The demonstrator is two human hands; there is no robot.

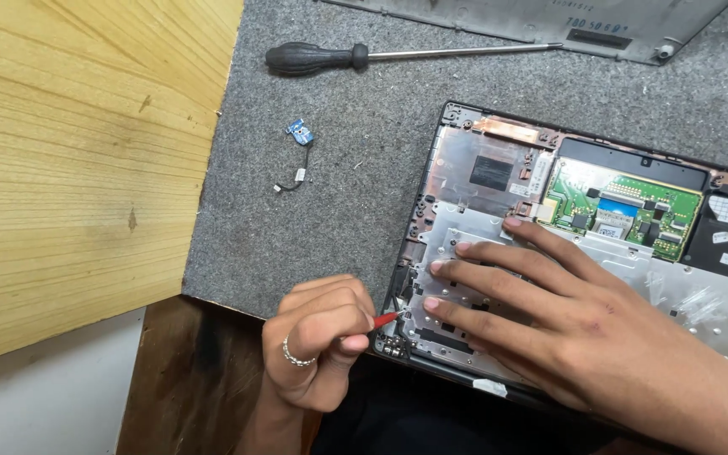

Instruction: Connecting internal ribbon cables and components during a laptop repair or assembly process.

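Underneath, grey felt mat [347,168] covers wooden table [77,168].

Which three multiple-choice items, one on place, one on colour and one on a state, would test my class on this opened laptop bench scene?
1. Where does the black-handled screwdriver lie?
A. On the grey felt mat above the laptop chassis
B. On the wooden board
C. Inside the chassis

2. What colour is the small loose circuit board with a black wire?
A. Red
B. Blue
C. Yellow

3. How is the right hand placed?
A. Closed in a fist
B. Lifted off
C. Flat, fingers spread on the silver metal plate

Answers: 1 A, it rests on the grey felt mat. 2 B, the board is blue. 3 C, the fingers press the silver metal plate while the left hand pinches a red-tipped tool at the open black laptop chassis corner.
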